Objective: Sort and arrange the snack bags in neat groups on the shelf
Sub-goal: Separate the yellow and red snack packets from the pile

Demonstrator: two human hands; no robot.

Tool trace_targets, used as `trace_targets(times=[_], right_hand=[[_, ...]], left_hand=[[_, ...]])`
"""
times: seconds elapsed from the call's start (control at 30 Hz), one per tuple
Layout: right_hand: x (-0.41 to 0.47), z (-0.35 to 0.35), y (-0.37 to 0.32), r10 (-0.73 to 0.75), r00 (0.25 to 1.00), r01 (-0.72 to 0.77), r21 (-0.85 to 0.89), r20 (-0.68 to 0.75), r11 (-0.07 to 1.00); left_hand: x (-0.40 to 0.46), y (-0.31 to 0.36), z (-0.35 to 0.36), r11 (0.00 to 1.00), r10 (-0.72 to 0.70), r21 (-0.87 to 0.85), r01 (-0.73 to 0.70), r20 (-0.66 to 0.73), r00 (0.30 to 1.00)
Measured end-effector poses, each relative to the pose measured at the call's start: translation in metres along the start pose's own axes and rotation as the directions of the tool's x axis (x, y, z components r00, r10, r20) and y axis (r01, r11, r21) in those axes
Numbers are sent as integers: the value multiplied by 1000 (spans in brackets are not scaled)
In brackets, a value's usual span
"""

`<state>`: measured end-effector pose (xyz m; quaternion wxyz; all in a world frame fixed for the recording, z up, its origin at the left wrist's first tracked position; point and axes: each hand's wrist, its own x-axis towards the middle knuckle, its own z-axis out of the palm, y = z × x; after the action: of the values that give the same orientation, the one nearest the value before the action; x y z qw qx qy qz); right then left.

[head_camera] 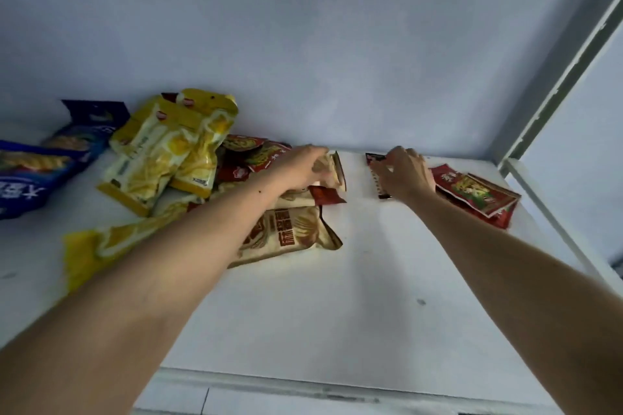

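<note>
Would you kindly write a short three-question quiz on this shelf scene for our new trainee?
1. True or false: the right hand is on a dark red packet.
2. Which bags lie farthest left: A) blue bags, B) yellow bags, C) red bags?
3. Fill in: the left hand grips a ____ bag at the pile's edge.

Key: 1 true; 2 A; 3 beige.

The shelf (337, 296) is plain white, the wall (303, 44) behind it pale bluish-grey. The yellow bags (161, 152) carry white and gold panels. The blue bags (30, 175) show golden chips. The beige bag (286, 232) has brown lettering. The red bags (475, 194) bear yellow-green pictures.
</note>
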<state>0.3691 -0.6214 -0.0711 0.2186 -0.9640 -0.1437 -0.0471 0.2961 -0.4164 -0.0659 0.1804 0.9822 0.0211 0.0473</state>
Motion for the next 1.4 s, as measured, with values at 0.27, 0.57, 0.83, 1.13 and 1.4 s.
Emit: trace_targets(times=[0.27, 0.57, 0.83, 1.13, 1.4], right_hand=[[-11, 55, -90, 154, 955, -186, 108, 255, 977], [-4, 70, -119, 200, 980, -201, 128, 18, 971], [6, 80, -160, 329, 926, -376, 350, 188, 858], [3, 72, -135, 382, 868, -491, 654, 316, 575], [-21, 36, -70, 360, 899, -382, 848, 249, 368]], left_hand=[[-31, -100, -25, 990, -127, 82, 115, 153, 980], [-20, -117, -34, 973, -50, 210, 92, -195, 979], [-15, -135, -45, 715, 9, 699, 3, -14, 1000], [-23, -127, -38, 830, 51, 556, 52, -168, 985], [-24, -38, -7, 993, 119, 60, -105, -326, 938]])
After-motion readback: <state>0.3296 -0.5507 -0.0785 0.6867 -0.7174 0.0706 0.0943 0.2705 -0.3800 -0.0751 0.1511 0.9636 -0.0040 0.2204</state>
